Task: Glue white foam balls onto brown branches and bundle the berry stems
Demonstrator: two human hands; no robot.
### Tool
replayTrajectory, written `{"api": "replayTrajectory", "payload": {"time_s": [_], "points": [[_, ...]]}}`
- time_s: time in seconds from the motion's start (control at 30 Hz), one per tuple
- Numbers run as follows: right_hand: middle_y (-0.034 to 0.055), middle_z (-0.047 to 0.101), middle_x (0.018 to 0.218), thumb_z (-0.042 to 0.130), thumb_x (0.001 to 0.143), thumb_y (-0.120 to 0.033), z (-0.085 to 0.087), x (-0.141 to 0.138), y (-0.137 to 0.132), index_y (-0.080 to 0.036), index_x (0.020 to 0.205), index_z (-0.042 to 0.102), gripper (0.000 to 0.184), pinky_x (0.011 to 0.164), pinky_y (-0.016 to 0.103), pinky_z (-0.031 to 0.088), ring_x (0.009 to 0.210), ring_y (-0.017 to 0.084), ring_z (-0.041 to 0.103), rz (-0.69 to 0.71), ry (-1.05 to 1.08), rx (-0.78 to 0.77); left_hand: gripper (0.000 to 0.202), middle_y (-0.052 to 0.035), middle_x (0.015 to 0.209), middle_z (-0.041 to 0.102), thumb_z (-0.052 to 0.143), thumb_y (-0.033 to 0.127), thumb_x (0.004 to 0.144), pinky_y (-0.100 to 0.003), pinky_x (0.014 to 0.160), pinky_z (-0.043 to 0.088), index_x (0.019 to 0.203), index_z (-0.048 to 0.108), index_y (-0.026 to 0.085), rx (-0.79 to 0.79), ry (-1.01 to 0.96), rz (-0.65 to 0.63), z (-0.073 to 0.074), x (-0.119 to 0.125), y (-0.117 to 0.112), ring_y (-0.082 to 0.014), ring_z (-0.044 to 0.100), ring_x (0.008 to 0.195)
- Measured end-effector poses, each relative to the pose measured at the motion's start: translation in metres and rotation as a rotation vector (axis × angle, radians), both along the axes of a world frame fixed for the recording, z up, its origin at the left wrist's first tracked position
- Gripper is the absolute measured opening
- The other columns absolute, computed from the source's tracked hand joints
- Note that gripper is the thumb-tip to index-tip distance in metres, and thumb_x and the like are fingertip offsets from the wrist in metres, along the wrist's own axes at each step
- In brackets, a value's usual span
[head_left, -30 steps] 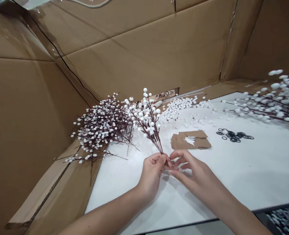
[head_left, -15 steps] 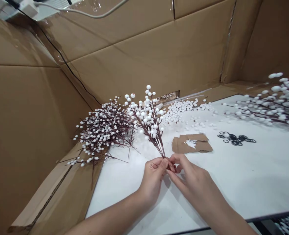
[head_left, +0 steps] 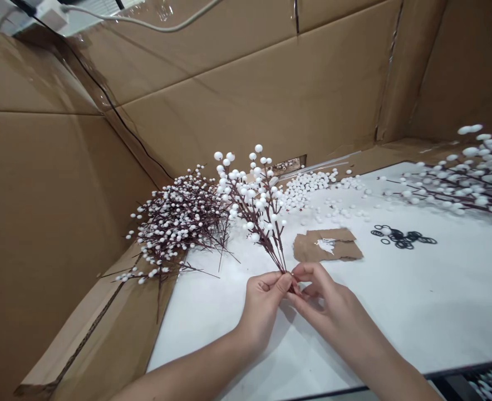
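Observation:
A small bunch of artificial berry stems, brown with white balls, stands fanned out above my hands, leaning slightly left. My left hand is closed around the lower stems, its thumb pressed over them. The fingers of my right hand pinch the stem ends right beside the left thumb. Whether something small sits between those fingertips is hidden. Behind and left of the bunch lies a heap of more berry stems. A torn piece of cardboard with a white patch lies just beyond my right hand.
Loose white balls are scattered along the back of the white tabletop. Black rings lie in a pile to the right. Another bunch of berry stems extends in at the right edge. Cardboard walls enclose the table.
The bunch has turned slightly and its lower end has shifted a little to the right with my hands. Both hands keep their grip; the things on the table stay put.

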State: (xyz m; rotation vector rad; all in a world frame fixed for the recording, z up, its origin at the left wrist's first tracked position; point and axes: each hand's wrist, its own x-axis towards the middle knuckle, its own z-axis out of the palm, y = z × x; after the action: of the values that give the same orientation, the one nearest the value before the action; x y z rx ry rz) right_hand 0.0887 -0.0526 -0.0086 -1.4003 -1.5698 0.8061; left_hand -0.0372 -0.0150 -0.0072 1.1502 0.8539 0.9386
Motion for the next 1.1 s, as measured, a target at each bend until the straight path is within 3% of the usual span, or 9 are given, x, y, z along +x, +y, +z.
{"api": "replayTrajectory", "payload": {"time_s": [0.13, 0.23, 0.47, 0.53, 0.63, 0.93, 1.1], "points": [[0.0045, 0.06, 0.104, 0.05, 0.079, -0.041, 0.005, 0.006, 0.001, -0.025, 0.099, 0.048, 0.026, 0.067, 0.028, 0.052, 0.079, 0.016, 0.063, -0.025, 0.142, -0.078, 0.033, -0.0013, 0.052, 0.056, 0.061, 0.04, 0.071, -0.024, 0.058, 0.04, 0.053, 0.059, 0.013, 0.067, 0.117, 0.05, 0.004, 0.001, -0.002, -0.0127, 0.05, 0.055], [0.0055, 0.059, 0.105, 0.05, 0.078, -0.041, 0.008, 0.01, 0.007, -0.024, 0.098, 0.05, 0.026, 0.067, 0.029, 0.051, 0.087, 0.019, 0.059, -0.088, 0.112, -0.038, 0.035, -0.0019, 0.052, 0.058, 0.061, 0.042, 0.071, -0.024, 0.059, 0.041, 0.05, 0.06, 0.013, 0.12, 0.177, 0.069, 0.007, 0.003, -0.004, -0.0137, 0.052, 0.055], [0.0025, 0.063, 0.076, 0.049, 0.078, -0.036, 0.022, 0.01, 0.021, -0.021, 0.077, 0.058, 0.017, 0.061, 0.028, 0.048, 0.071, 0.018, 0.06, -0.051, 0.015, 0.015, 0.037, -0.0037, 0.054, 0.062, 0.058, 0.045, 0.072, -0.026, 0.062, 0.045, 0.052, 0.061, 0.014, 0.165, 0.214, 0.038, 0.007, 0.002, -0.006, -0.0181, 0.059, 0.059], [0.002, 0.063, 0.075, 0.05, 0.077, -0.035, 0.024, 0.01, 0.021, -0.021, 0.075, 0.059, 0.017, 0.062, 0.028, 0.047, 0.07, 0.017, 0.06, -0.041, -0.004, 0.013, 0.038, -0.0038, 0.054, 0.062, 0.058, 0.046, 0.073, -0.026, 0.062, 0.045, 0.052, 0.06, 0.014, 0.168, 0.206, 0.035, 0.006, 0.003, -0.006, -0.0182, 0.06, 0.059], [0.001, 0.064, 0.079, 0.053, 0.075, -0.037, 0.025, 0.01, 0.021, -0.022, 0.077, 0.06, 0.016, 0.066, 0.029, 0.046, 0.073, 0.018, 0.059, -0.062, -0.042, 0.017, 0.038, -0.0041, 0.053, 0.062, 0.056, 0.046, 0.074, -0.026, 0.062, 0.045, 0.053, 0.06, 0.014, 0.157, 0.192, 0.027, 0.005, 0.003, -0.007, -0.0184, 0.06, 0.058], [-0.0002, 0.061, 0.069, 0.048, 0.08, -0.034, 0.022, 0.012, 0.022, -0.02, 0.073, 0.055, 0.018, 0.057, 0.025, 0.044, 0.065, 0.015, 0.058, 0.05, 0.039, -0.025, 0.039, -0.0025, 0.051, 0.059, 0.058, 0.046, 0.072, -0.024, 0.06, 0.045, 0.048, 0.058, 0.015, 0.134, 0.198, 0.034, 0.007, 0.004, -0.008, -0.017, 0.059, 0.057], [0.0016, 0.06, 0.076, 0.051, 0.078, -0.035, 0.016, 0.01, 0.025, -0.02, 0.079, 0.053, 0.015, 0.059, 0.026, 0.048, 0.07, 0.017, 0.06, 0.023, 0.073, -0.064, 0.039, -0.004, 0.051, 0.062, 0.06, 0.048, 0.069, -0.025, 0.061, 0.044, 0.049, 0.063, 0.015, 0.11, 0.237, 0.066, 0.005, 0.005, -0.007, -0.0172, 0.057, 0.057]]}}
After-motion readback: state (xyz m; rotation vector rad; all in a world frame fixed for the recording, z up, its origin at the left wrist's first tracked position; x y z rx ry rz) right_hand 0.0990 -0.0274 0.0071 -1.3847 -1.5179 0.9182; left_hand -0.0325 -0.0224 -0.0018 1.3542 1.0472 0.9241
